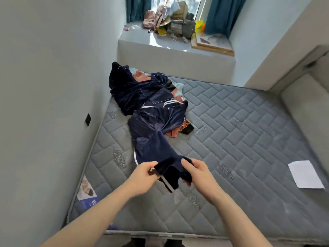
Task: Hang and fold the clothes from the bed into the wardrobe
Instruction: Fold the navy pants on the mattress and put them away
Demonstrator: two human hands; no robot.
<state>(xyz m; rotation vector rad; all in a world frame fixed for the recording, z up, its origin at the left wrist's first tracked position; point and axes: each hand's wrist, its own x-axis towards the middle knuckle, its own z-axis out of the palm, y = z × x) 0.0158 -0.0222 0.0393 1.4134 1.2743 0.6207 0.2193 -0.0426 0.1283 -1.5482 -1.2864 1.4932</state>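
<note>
A long navy velvet garment [151,132] with white stripes stretches from the pile toward me across the grey quilted mattress [240,139]. My left hand [142,177] and my right hand [197,173] both grip its near end, lifted a little off the mattress. Another navy velvet piece [130,93] lies heaped at the far left of the bed. Orange, light-blue and patterned clothes [185,128] poke out from under the navy ones. No wardrobe is in view.
A white sheet of paper [305,174] lies on the mattress at the right. A printed leaflet [86,190] sits at the left edge by the wall. Beyond the bed, a window ledge [160,41] holds bags and clutter [174,20]. Walls close in on both sides.
</note>
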